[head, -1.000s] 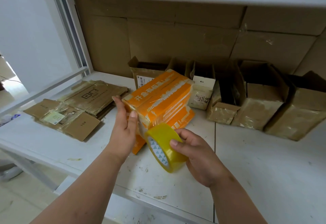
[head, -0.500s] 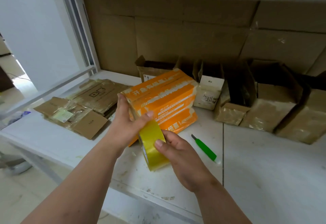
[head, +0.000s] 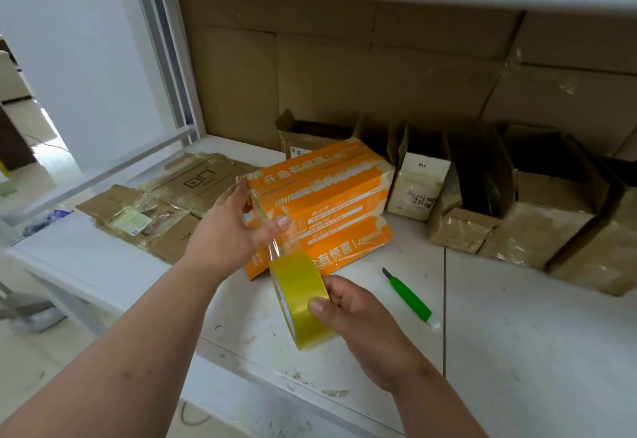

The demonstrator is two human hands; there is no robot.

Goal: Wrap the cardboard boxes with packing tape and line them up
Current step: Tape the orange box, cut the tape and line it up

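Taping the orange box on the white table

Our left hand [head: 224, 234] grips the orange box's [head: 320, 203] near end, thumb pressing the tape strip; our right hand [head: 362, 320] grasps the yellow tape roll [head: 300, 296] just before it.

A printed box [head: 320, 203] sits at frame centre, flattened cardboard [head: 165, 206] to its left, open boxes [head: 517, 203] lined up at right, a utility knife [head: 410, 296] below them.

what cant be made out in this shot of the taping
Head view only:
- Near end of the orange box: covered by the left hand.
- Core and far side of the tape roll: hidden by the right hand.
- Insides of the open brown boxes: in shadow.
- Green cutter blade: too small.
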